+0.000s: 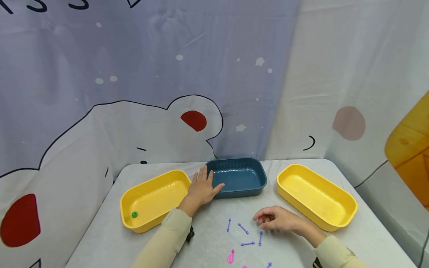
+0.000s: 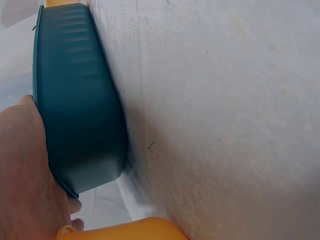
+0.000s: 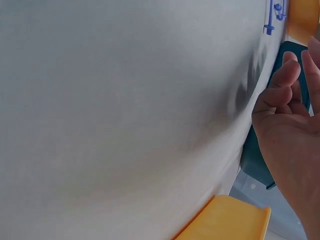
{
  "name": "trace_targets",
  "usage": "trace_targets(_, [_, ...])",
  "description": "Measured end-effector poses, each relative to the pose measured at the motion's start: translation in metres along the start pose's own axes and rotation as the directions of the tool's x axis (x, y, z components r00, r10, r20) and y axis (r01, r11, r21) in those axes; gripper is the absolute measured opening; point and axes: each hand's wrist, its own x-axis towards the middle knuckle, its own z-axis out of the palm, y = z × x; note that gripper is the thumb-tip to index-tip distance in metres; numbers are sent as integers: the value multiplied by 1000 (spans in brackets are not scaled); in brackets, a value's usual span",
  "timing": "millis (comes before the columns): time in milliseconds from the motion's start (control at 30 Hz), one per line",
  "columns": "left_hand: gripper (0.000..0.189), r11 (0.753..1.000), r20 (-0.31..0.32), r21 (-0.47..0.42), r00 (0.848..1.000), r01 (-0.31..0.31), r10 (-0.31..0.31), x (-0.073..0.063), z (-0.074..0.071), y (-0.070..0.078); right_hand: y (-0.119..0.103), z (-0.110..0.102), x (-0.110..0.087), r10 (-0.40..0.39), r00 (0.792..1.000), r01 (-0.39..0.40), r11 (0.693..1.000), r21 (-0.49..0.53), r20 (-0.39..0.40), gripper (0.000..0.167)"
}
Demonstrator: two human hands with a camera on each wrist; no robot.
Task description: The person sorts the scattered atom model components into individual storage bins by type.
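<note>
In the head view my left hand [image 1: 202, 190] lies at the left end of a dark blue tray [image 1: 236, 193], its fingers spread and mostly straight. The left wrist view has that hand [image 2: 25, 170] touching the tray's rim. My right hand [image 1: 279, 219] hovers over the white table, fingers loosely bent, with nothing visible in them. Close to its fingertips are small purple double-ended sticks [image 1: 260, 239], several of them scattered about. A pink teardrop-shaped piece [image 1: 231, 257] lies nearer the front.
A yellow tray [image 1: 129, 197] stands to the left with a green bead [image 1: 134, 214] inside. Another yellow tray [image 1: 352, 203] sits at the right. Behind the table hangs a printed curtain [image 1: 241, 82]. At the bottom edge another pink piece is partly cut off.
</note>
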Motion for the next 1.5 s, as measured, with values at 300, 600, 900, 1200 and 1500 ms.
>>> trace_targets(300, [90, 1000, 3, -8, 1000, -2, 2, -1, -3, 2, 4, 0, -6, 22, 999, -20, 996, -91, 26, 23])
trace_targets(600, [91, 1000, 16, 2, 1000, -3, 3, 0, 0, 0, 8, 3, -6, -50, 997, 62, 974, -219, 62, 17])
trace_targets(900, [90, 1000, 32, -10, 999, 5, -5, 0, 2, 0, 13, 6, -3, -113, 992, 123, 945, -304, 51, 15])
trace_targets(1200, [93, 1000, 22, 9, 1000, 2, -2, -1, -2, 1, 9, 7, -2, -108, 993, 115, 938, -326, 41, 9])
trace_targets(1500, [92, 1000, 18, 7, 1000, -5, 5, 1, -2, 1, 5, 4, -4, -13, 1000, 9, 963, -271, -13, 7])
